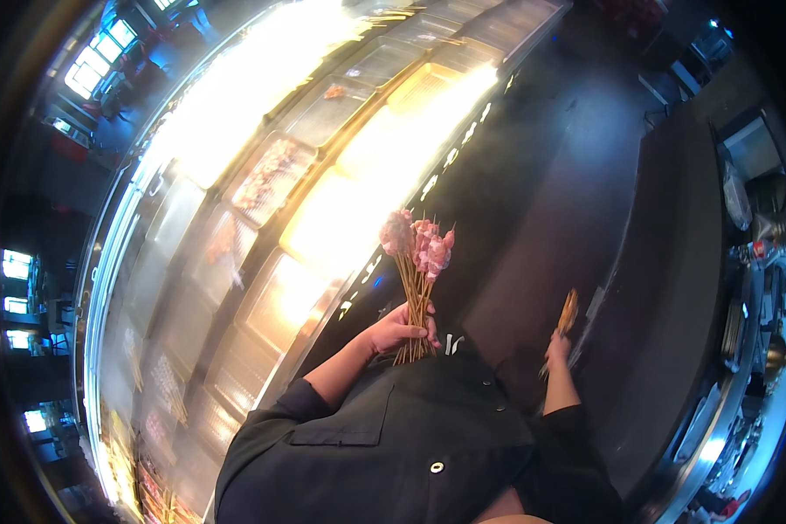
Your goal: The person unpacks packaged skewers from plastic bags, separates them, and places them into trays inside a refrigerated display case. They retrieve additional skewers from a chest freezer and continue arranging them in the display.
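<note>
My left hand (402,329) is closed round the thin wooden sticks of a bundle of meat skewers (424,249), held upright in front of my dark jacket. The pink, raw-looking pieces of meat are at the upper ends, and the bare stick ends poke out below my fist. Out to the right, my right hand (558,348) is closed on a smaller bundle of orange-brown skewers (568,311). Their food ends point up, and thin stick ends show beneath the hand. I cannot make out what food is on them.
A long, brightly lit display case with metal trays (275,293) runs along my left. One tray holds pieces of meat (271,179); more skewers (153,498) lie at the near left. Along the right edge is a counter (716,445) with utensils and a plastic bag (736,196).
</note>
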